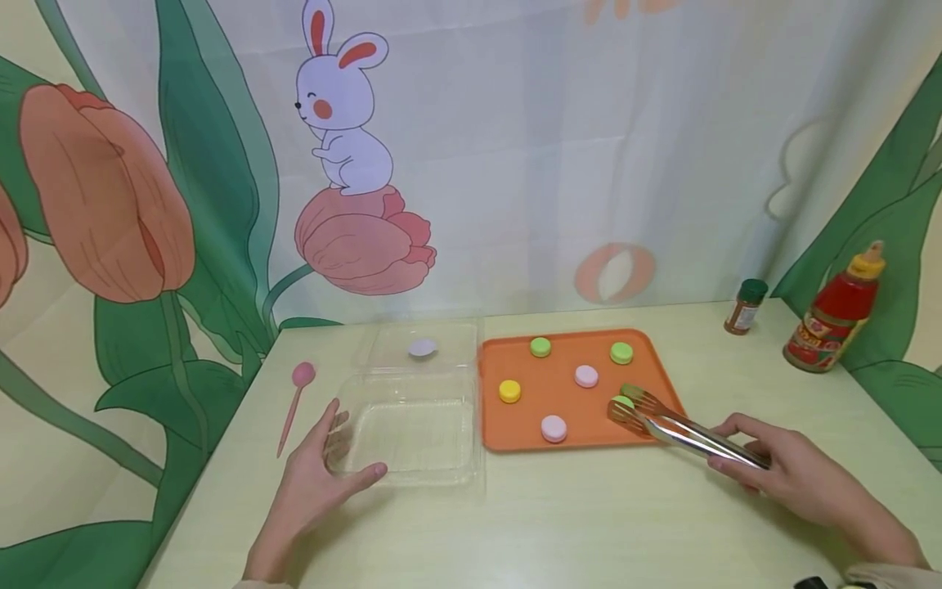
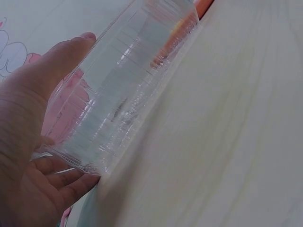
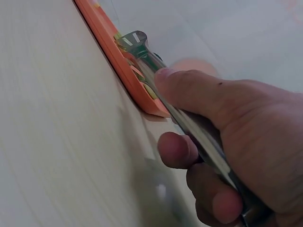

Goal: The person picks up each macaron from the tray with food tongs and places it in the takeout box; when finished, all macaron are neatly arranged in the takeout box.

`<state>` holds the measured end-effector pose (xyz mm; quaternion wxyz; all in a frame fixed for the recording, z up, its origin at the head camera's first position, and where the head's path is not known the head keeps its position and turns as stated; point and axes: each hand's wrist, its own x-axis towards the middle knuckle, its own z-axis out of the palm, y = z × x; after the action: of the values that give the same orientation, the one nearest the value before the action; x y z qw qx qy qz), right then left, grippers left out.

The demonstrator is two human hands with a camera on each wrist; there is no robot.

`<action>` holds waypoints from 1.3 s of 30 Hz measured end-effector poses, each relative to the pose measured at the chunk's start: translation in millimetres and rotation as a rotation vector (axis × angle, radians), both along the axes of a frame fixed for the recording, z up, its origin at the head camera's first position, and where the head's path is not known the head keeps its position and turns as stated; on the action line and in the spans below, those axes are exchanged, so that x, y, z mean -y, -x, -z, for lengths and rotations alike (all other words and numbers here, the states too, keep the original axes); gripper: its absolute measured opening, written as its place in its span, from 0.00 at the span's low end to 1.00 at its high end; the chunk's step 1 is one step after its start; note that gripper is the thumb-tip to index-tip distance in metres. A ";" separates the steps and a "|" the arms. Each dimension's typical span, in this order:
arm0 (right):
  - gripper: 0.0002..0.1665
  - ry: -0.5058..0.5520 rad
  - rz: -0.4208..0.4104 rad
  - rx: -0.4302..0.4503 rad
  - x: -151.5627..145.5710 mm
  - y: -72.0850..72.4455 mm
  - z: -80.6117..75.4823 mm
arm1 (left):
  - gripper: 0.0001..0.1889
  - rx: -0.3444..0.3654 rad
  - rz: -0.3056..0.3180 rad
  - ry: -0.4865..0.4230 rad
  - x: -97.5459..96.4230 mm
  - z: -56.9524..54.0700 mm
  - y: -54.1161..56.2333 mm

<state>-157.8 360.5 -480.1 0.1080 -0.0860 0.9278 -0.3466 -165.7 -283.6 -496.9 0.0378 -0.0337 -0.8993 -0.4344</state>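
Note:
My right hand (image 1: 791, 470) grips metal tongs (image 1: 699, 438), thumb on one arm and fingers curled round the other. Slotted tips straddle a green macaron-like piece (image 1: 623, 403) near the front right of the orange tray (image 1: 581, 438). Also on that tray lie two more green pieces (image 1: 621, 352), two pink pieces (image 1: 554, 428) and a yellow one (image 1: 509, 391). My left hand (image 1: 312, 474) spreads thumb and fingers around the left front corner of a clear plastic box (image 1: 412, 474). In the left wrist view, the thumb (image 2: 64, 59) lies along the box's rim.
The box's clear lid (image 1: 456, 335) is folded back, with a pale oval patch (image 1: 423, 348) on it. A pink spoon (image 1: 294, 401) lies to the left. At the back right stand a spice jar (image 1: 746, 307) and a red sauce bottle (image 1: 835, 315). Behind the table hangs a printed curtain (image 1: 515, 180).

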 end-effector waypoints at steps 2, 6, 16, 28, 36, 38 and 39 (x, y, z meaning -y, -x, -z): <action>0.25 -0.001 -0.007 0.000 1.6 0.1 -0.5 | 0.71 0.003 -0.002 0.000 1.4 -0.4 -0.8; 0.23 -0.005 -0.016 -0.006 4.6 1.5 -1.0 | 0.71 0.003 -0.004 -0.010 3.5 -0.7 -1.8; 0.24 0.021 0.018 -0.001 15.8 1.9 -4.5 | 0.71 0.004 -0.007 -0.006 3.4 1.9 -2.3; 0.13 0.129 -0.114 -0.186 62.9 24.4 -34.9 | 0.71 0.004 -0.004 0.013 -0.8 1.6 -0.1; 0.13 0.211 -0.248 -0.209 121.6 54.0 -58.1 | 0.70 -0.001 -0.009 0.018 -0.8 1.3 -0.1; 0.12 0.213 -0.279 -0.218 136.6 59.4 -61.6 | 0.70 -0.001 -0.009 0.014 -0.6 1.5 0.2; 0.11 0.216 -0.293 -0.222 144.6 62.1 -63.0 | 0.71 0.001 -0.010 0.013 -0.4 1.7 0.3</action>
<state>-219.9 215.9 -417.1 0.0445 -0.2688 0.8690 -0.4130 -166.0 -283.2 -498.6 0.0395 -0.0294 -0.9023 -0.4283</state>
